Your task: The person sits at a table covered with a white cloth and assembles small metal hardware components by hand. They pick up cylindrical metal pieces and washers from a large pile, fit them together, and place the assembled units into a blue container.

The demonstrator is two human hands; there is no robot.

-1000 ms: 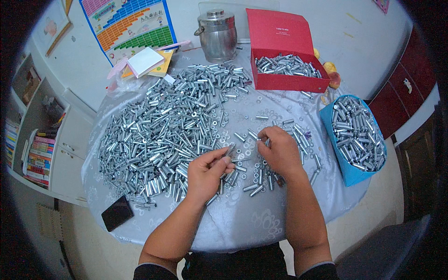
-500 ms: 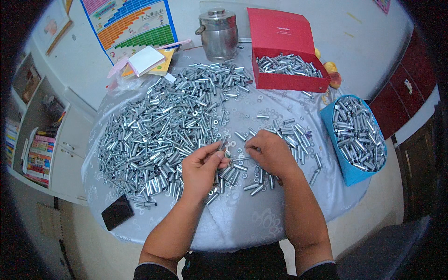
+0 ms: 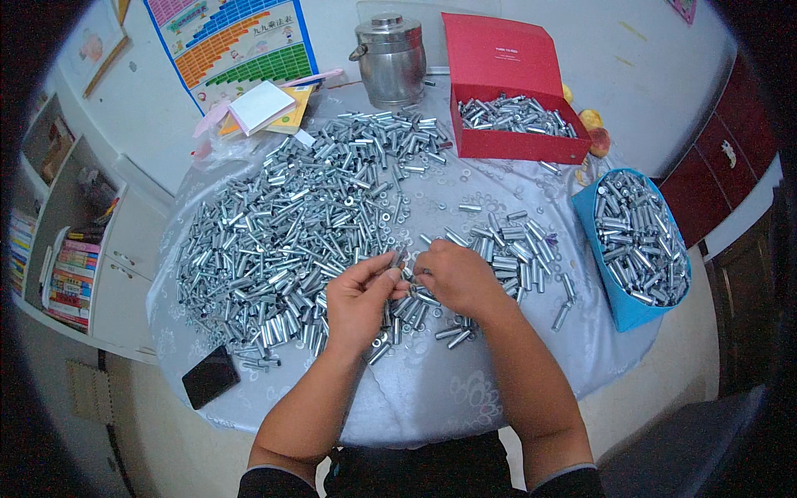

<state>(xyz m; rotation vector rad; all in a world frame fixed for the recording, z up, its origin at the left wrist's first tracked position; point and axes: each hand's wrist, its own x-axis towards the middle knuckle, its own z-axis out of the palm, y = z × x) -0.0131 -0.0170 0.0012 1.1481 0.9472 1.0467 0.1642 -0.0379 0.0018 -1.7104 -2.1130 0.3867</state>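
We see an open red cardboard box (image 3: 515,137) at the far side of the surface, lid upright. A blue box (image 3: 618,303) sits at the right edge. A dark phone (image 3: 210,377), screen black, lies at the near left edge. A colourful chart poster (image 3: 232,41) hangs on the wall beyond, above a white pad (image 3: 261,106) lying on yellow booklets (image 3: 292,116).

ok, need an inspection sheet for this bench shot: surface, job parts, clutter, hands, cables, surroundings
Surface: round table under a pale patterned cloth.
Job's things: big heap of metal sleeves, smaller pile, loose washers; red box and blue tub both hold sleeves.
Clutter: steel pot, notepad, black phone, fruit.
Hands: left hand and right hand meet over a small sleeve; grip unclear.
Cables: nothing seen.
Surroundings: wall chart, bookshelf, dark red cabinet.
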